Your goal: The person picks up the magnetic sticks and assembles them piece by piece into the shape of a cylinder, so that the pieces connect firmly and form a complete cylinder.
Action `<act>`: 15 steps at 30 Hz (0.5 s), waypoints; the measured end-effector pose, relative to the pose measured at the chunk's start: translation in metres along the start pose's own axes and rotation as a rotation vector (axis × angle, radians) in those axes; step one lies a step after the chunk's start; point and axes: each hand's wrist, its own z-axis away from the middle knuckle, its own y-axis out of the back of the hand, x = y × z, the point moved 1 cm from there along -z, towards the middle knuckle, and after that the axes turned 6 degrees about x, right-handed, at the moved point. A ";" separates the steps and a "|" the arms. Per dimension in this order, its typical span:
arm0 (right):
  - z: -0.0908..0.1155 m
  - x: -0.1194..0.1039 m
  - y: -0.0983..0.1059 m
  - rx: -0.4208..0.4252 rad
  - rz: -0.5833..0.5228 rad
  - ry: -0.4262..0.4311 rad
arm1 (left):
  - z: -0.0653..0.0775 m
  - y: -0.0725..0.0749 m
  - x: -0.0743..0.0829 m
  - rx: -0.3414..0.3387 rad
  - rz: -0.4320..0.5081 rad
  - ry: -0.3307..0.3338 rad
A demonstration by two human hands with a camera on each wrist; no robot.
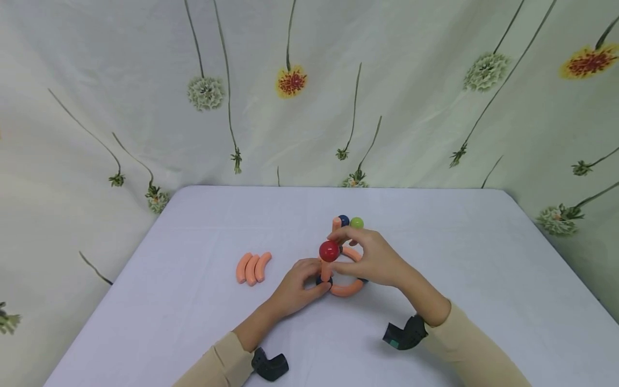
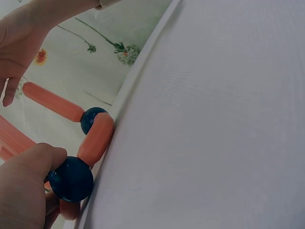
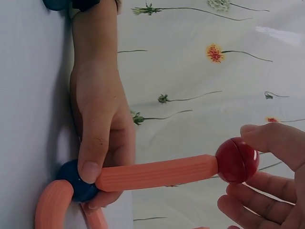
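Observation:
An upright orange rod [image 3: 157, 174], slightly curved, rises from a dark blue ball [image 2: 71, 180] on the table. My left hand [image 1: 295, 290] grips that blue ball between thumb and fingers. On top of the rod sits a red ball [image 1: 329, 251]. Thumb and fingers of my right hand [image 1: 377, 258] pinch the red ball from two sides, as the right wrist view shows. Curved orange rods [image 1: 344, 291] joined by blue balls form a ring at the base. Part of the ring is hidden behind my hands.
Three loose curved orange rods [image 1: 250, 269] lie side by side on the white table [image 1: 193, 322], left of my hands. Beyond my right hand are another upright orange rod [image 1: 336, 223], a blue ball [image 1: 344, 220] and a green ball [image 1: 357, 222]. A flowered cloth [image 1: 145, 54] hangs behind.

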 end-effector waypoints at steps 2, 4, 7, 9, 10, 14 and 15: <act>0.000 0.001 0.004 0.010 0.007 0.020 | 0.000 0.000 0.000 -0.001 -0.001 -0.005; 0.001 0.002 0.008 0.033 0.013 0.018 | 0.000 0.000 0.000 0.000 0.001 -0.008; 0.003 0.008 0.015 0.055 0.023 -0.006 | -0.001 0.000 0.001 0.005 0.007 -0.018; 0.006 0.013 0.019 0.059 0.028 -0.018 | -0.001 0.000 0.001 0.008 0.009 -0.022; 0.007 0.016 0.020 0.059 0.029 -0.021 | -0.001 0.000 0.002 0.008 0.008 -0.022; 0.012 0.029 0.026 0.072 0.015 -0.031 | -0.001 -0.001 0.002 0.007 -0.004 -0.013; 0.014 0.033 0.027 0.076 0.013 -0.039 | -0.001 -0.001 0.002 0.005 -0.006 -0.005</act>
